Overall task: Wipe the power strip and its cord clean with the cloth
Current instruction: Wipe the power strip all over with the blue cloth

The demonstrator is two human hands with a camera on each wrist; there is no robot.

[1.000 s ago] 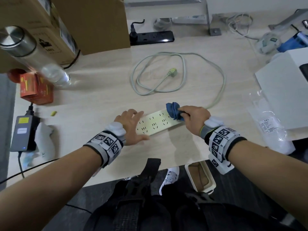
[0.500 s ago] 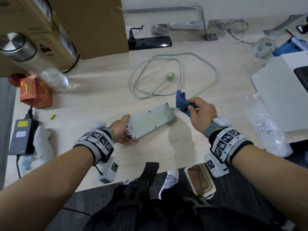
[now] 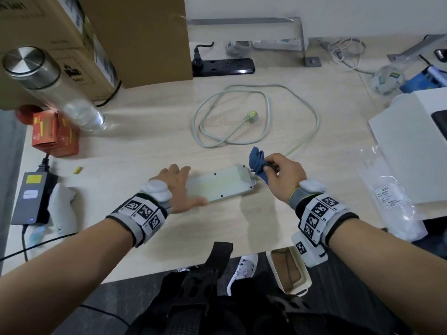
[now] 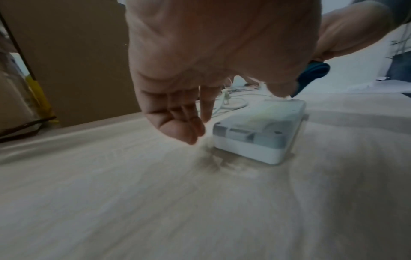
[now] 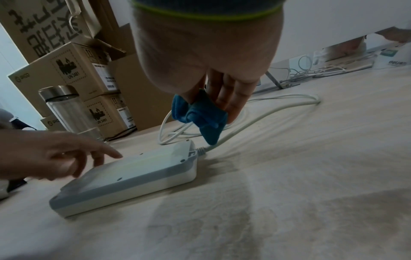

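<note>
On the far left of the table [image 3: 150, 146] we see a grey charger [image 3: 29, 198], an orange box [image 3: 54, 135] and a clear bottle [image 3: 50, 87] with a shiny lid. Big brown boxes [image 3: 96, 37] stand behind them.

Next comes our left hand [image 3: 177, 188]. Its fingers are straight and loose, and it holds nothing. It sits at the left end of the power strip [image 3: 219, 183], with the thumb on the near edge. From the right wrist view, one finger of this hand touches the top of the strip.

The power strip lies flat on the table, in the middle, close to us. Its plain back with small screws faces up. Its cord [image 3: 256, 117] leaves the right end and runs away from us into loose loops on the table, with the plug [image 3: 251, 115] lying inside the loops. A black power strip [image 3: 223, 66] lies farther back by the wall.

Then comes our right hand [image 3: 283, 177]. It pinches the blue cloth [image 3: 257, 163] between thumb and fingers. The bunched cloth hangs above the right end of the strip, just where the cord comes out. We cannot tell if the cloth touches the cord.

On the far right we see a clear plastic bag [image 3: 387, 189] and a white box [image 3: 411, 141].
</note>
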